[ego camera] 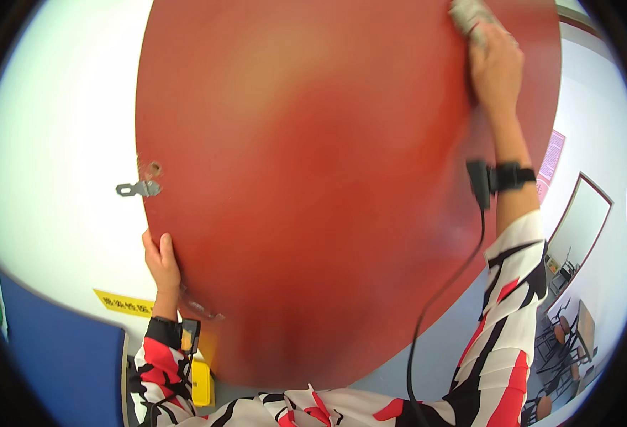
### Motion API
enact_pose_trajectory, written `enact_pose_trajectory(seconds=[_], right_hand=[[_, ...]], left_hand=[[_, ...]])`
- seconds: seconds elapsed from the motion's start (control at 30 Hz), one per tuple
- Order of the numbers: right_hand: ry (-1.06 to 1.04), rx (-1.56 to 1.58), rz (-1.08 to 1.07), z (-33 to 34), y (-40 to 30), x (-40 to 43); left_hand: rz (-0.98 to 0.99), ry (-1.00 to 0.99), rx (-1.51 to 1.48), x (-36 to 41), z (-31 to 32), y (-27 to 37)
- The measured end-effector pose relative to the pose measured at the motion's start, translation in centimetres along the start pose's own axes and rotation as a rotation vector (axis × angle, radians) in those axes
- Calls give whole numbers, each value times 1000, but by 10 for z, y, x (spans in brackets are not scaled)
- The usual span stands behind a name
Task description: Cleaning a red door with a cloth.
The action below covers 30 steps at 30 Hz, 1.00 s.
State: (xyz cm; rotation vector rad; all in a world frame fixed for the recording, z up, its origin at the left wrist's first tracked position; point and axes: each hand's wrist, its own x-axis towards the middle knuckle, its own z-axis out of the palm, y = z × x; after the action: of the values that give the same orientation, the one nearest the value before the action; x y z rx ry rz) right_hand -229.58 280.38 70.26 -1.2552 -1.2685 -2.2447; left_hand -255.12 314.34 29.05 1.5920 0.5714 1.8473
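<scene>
A large red door panel (313,187) fills the middle of the head view. At its upper right, my right hand (497,66) presses a crumpled light grey cloth (467,15) against the surface. My left hand (162,261) grips the door's left edge, thumb on the face and fingers round the edge. Above that hand, a metal hasp (138,188) juts out past the edge, with a worn hole (154,169) in the door just over it. Below it is a clear or shiny door handle (201,308), partly hidden by my wrist. Each wrist wears a black strap with a device.
A blue panel (68,347) stands at lower left, near a yellow sign (124,303) with writing and a yellow bin (201,383). At right are a pink notice (552,155), a framed opening or mirror (580,229), and a table (585,328) with several stools. A cable hangs from my right wrist.
</scene>
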Motion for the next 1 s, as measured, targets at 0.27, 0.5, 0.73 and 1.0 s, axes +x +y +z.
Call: enact_pose_trajectory(seconds=[0.27,0.5,0.73,1.0], right_hand=[[-124,177,-207,18,-204,-64],[-182,433,-464,27,-239,-39],[120,209,-45,50,-303,41],[-238,493,-353,53,-341,2]], left_hand=[[-51,-4,-1,-5,-20,0],[0,3,-54,2,-11,-4],[-14,-87,-71,3,-19,-4],[37,-120,-47,3,-17,-9]])
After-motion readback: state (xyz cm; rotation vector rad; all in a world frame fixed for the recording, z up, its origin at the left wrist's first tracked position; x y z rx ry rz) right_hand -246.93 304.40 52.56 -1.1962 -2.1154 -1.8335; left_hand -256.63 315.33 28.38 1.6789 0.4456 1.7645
